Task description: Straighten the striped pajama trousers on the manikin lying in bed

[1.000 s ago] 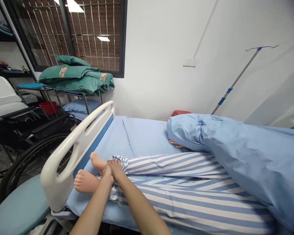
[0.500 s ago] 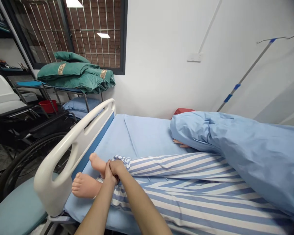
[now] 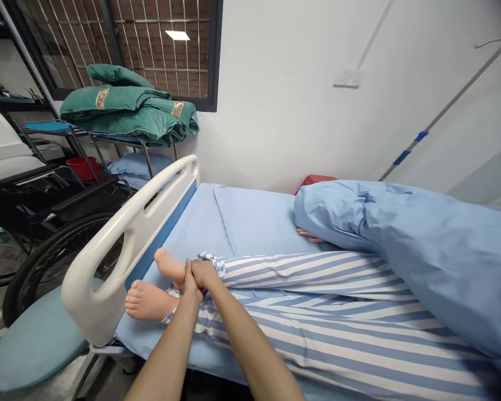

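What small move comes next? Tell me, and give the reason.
Probably the right hand should ease the bunched striped cuff toward the far foot: the cuff sits gathered near the ankle, and that hand is right beside it.

Hands [image 3: 196, 277] together, wrists bent, forearms diverging

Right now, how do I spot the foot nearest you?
Find the bed, then its white end board, where striped trousers stop. Pick the nearer foot, with several toes showing; the farther foot has the left hand and right hand at its ankle.
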### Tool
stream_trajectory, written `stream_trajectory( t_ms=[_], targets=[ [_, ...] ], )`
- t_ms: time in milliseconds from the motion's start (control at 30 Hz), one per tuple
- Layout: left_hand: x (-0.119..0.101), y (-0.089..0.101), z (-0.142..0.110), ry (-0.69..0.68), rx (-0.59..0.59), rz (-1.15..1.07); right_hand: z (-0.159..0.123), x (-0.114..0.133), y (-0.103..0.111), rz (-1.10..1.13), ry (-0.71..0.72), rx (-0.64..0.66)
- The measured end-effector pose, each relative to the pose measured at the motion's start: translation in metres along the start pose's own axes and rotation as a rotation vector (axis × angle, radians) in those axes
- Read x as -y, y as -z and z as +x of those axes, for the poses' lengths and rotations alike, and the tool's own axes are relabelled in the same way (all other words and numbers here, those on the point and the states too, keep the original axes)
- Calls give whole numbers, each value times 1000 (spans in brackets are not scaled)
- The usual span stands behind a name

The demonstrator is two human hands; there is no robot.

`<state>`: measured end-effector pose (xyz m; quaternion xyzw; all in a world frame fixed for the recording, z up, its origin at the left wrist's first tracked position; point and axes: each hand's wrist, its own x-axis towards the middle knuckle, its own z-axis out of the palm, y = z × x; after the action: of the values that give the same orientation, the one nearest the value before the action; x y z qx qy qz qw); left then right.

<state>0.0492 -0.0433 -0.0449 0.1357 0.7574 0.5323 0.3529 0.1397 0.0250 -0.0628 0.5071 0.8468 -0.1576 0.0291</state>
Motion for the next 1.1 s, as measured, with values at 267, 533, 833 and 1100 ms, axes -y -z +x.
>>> stream_trajectory(
  t_ms=[267,533,833,1100],
  targets=[
    [-4,20,4,-415,-599,328,-41,-3,2,24,62,-106],
    [-11,26,-4,-473,-644,393,-25,0,13,95,122,14],
    [9,13,23,-390,-647,363,13,0,11,9,16,205],
    [15,9,27,-392,-692,295,40,-16,4,-20,65,292]
  ],
)
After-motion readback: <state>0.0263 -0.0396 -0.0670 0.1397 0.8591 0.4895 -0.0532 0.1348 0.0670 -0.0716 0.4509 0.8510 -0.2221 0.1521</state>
